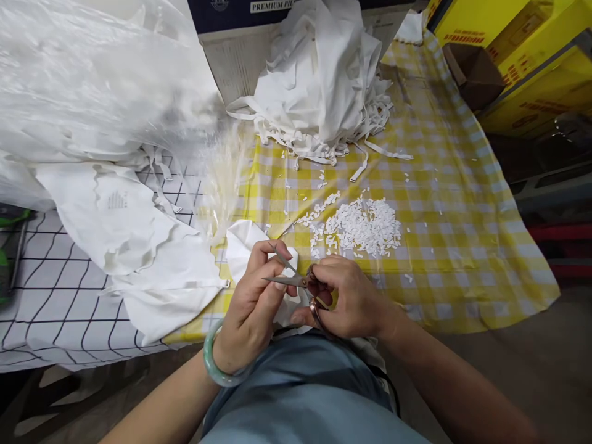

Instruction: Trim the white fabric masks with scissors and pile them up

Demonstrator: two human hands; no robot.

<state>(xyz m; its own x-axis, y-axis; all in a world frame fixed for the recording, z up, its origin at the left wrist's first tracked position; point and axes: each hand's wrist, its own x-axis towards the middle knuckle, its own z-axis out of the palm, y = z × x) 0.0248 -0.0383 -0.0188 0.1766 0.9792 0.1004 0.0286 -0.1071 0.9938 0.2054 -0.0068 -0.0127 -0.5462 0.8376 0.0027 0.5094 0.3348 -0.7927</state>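
My left hand (252, 302) is curled around a white face mask (243, 246) at the table's front edge, a green bangle (213, 364) on its wrist. My right hand (349, 296) grips a small pair of scissors (296, 280), fingers through the handles. The blades are parted and point left, right at my left fingers and the mask. Just beyond my hands lies a heap of small white cut scraps (361, 225) on the yellow checked cloth (462, 234).
A stack of white masks (124, 228) lies left on a black-grid cloth (55, 296) under clear plastic wrap (92, 80). A pile of masks with straps (319, 80) sits behind, against a cardboard box (231, 55). Yellow boxes (531, 55) stand at right.
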